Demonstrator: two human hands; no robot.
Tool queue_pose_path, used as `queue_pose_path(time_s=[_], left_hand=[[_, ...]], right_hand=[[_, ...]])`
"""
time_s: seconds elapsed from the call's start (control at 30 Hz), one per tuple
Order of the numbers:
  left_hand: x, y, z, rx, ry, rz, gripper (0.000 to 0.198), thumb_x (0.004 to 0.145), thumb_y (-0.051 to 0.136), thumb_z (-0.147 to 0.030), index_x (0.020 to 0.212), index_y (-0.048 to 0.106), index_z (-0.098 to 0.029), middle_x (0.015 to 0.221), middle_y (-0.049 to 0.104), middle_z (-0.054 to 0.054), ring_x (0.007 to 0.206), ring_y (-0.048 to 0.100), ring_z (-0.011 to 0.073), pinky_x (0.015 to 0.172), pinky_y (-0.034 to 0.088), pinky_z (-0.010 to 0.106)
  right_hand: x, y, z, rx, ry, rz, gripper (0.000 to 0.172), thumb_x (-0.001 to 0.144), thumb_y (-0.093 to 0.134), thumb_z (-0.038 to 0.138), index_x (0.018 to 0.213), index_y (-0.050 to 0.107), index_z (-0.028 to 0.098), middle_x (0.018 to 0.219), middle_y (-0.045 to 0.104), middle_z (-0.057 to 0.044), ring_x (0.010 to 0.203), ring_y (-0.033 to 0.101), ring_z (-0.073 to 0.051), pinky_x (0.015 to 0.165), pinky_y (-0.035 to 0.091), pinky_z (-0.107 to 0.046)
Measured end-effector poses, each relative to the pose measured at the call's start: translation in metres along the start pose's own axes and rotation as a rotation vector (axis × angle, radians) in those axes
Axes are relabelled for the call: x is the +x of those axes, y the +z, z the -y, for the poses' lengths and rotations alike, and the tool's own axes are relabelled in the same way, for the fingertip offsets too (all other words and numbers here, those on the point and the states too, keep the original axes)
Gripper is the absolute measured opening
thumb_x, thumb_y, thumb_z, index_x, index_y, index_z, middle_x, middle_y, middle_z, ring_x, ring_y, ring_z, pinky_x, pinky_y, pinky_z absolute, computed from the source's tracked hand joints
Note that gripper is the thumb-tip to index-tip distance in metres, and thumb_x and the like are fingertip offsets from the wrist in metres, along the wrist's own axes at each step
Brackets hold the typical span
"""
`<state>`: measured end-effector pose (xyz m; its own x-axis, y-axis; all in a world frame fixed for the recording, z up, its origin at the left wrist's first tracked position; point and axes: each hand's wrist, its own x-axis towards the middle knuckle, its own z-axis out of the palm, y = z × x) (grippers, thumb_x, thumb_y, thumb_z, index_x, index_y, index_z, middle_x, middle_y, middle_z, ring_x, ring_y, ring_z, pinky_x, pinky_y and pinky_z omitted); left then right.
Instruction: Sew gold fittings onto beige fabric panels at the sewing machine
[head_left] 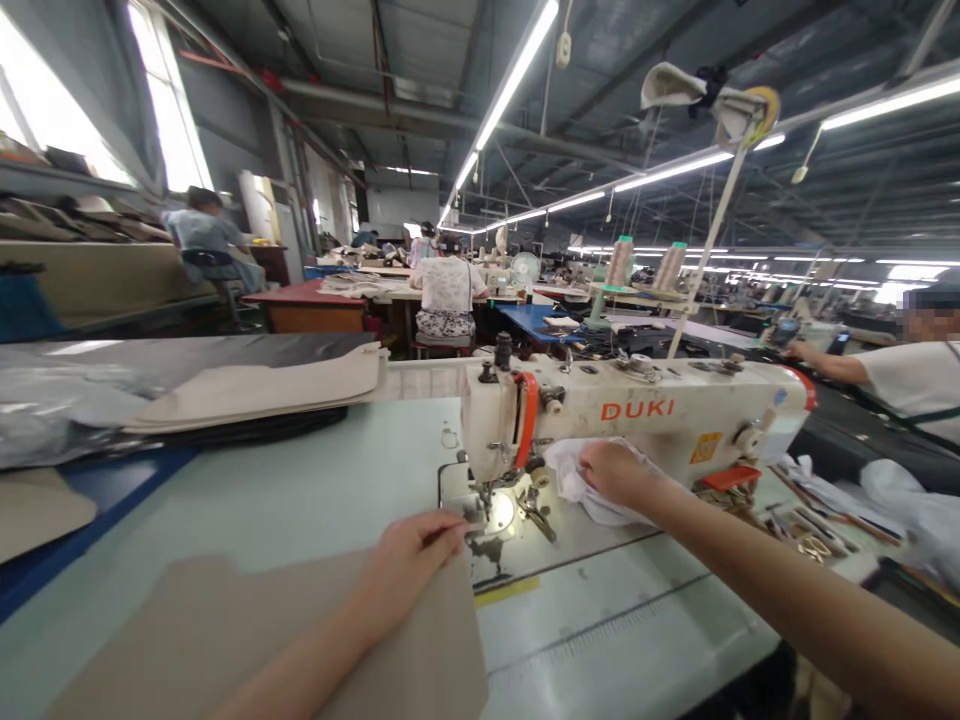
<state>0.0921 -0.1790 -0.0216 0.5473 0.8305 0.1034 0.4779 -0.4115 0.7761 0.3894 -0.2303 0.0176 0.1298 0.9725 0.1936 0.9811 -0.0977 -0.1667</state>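
My right hand [619, 475] has its fingers closed on a bunched white cloth [589, 505] under the arm of the white sewing machine [577, 400]. In front of the needle plate [499, 510], my left hand [416, 560] is closed in a pinch. A small pale bit shows at its fingertips, too small to name. Beneath my left hand and forearm lies a flat beige fabric panel [300, 620] on the pale green table [375, 440]. The machine's lamp lights the needle area. Beside the needle plate rests a small metal part [535, 512].
Stacked beige panels [277, 390] and clear plastic [60, 400] lie at the left. A tray with scissors [814, 545] sits right of the machine, near a thread stand pole [709, 250]. Co-workers sit ahead [446, 285], at the left [202, 240] and at the right [919, 370].
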Motion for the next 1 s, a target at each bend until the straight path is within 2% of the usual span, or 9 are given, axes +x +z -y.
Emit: queue_pose_path(time_s=[0.1,0.2,0.27,0.37,0.47,0.53,0.7,1.0], left_hand=[[-0.003,0.001,0.004,-0.057,0.011,-0.014,0.031,0.077,0.049,-0.041,0.075,0.070,-0.019,0.063,0.063,-0.001,0.061,0.055,0.0159,0.057,0.039,0.023],[-0.008,0.001,0.000,-0.110,0.027,-0.044,0.029,0.077,0.051,-0.038,0.079,0.071,-0.018,0.067,0.066,0.001,0.064,0.057,0.0161,0.059,0.041,0.023],[-0.012,0.003,-0.004,-0.118,0.044,-0.068,0.027,0.076,0.052,-0.037,0.076,0.071,-0.017,0.068,0.067,0.002,0.065,0.058,0.0164,0.060,0.042,0.023],[-0.019,0.006,-0.008,-0.103,0.103,-0.094,0.024,0.077,0.053,-0.034,0.076,0.071,-0.018,0.070,0.068,0.001,0.067,0.060,0.0162,0.062,0.043,0.023],[-0.025,0.007,-0.008,-0.051,0.154,-0.139,0.024,0.079,0.052,-0.033,0.075,0.071,-0.019,0.069,0.068,0.000,0.066,0.059,0.0149,0.062,0.043,0.022],[-0.028,0.005,-0.007,-0.025,0.158,-0.167,0.023,0.079,0.051,-0.032,0.075,0.070,-0.020,0.068,0.067,0.000,0.065,0.058,0.0144,0.062,0.042,0.022],[-0.026,0.003,-0.001,-0.016,0.142,-0.197,0.024,0.078,0.050,-0.033,0.071,0.069,-0.020,0.064,0.066,0.000,0.061,0.056,0.0147,0.057,0.041,0.022],[-0.022,0.002,-0.004,0.015,0.080,-0.208,0.023,0.077,0.050,-0.032,0.068,0.068,-0.020,0.065,0.066,0.001,0.063,0.057,0.0165,0.059,0.042,0.023]], right_hand=[[-0.008,-0.009,0.007,0.001,0.039,-0.029,0.012,0.082,0.054,0.013,0.080,0.066,0.010,0.083,0.066,-0.010,0.077,0.062,-0.019,0.071,0.048,-0.033],[-0.035,-0.011,0.022,0.099,0.005,-0.079,0.021,0.074,0.050,0.005,0.082,0.067,0.015,0.082,0.067,-0.006,0.075,0.062,-0.017,0.070,0.046,-0.027],[-0.054,-0.006,0.039,0.420,-0.077,-0.074,0.022,0.071,0.048,0.008,0.078,0.067,0.017,0.078,0.067,-0.004,0.072,0.061,-0.016,0.065,0.046,-0.024],[-0.070,0.014,0.072,0.788,-0.098,-0.009,0.022,0.065,0.047,0.011,0.071,0.067,0.019,0.074,0.065,-0.003,0.071,0.061,-0.016,0.063,0.046,-0.025],[-0.062,0.038,0.103,1.143,0.056,0.144,0.015,0.063,0.053,0.020,0.072,0.065,0.019,0.066,0.066,-0.001,0.065,0.062,-0.017,0.061,0.046,-0.027],[-0.052,0.051,0.118,1.291,0.143,0.172,0.012,0.059,0.061,0.025,0.069,0.063,0.019,0.060,0.064,0.001,0.061,0.062,-0.017,0.061,0.047,-0.027],[-0.039,0.069,0.138,1.436,0.159,0.092,0.016,0.053,0.072,0.026,0.066,0.065,0.021,0.056,0.065,0.003,0.059,0.061,-0.017,0.062,0.047,-0.029],[-0.040,0.069,0.140,1.473,0.162,-0.009,0.032,0.050,0.080,0.045,0.067,0.069,0.020,0.058,0.067,-0.001,0.059,0.061,-0.018,0.061,0.046,-0.030]])
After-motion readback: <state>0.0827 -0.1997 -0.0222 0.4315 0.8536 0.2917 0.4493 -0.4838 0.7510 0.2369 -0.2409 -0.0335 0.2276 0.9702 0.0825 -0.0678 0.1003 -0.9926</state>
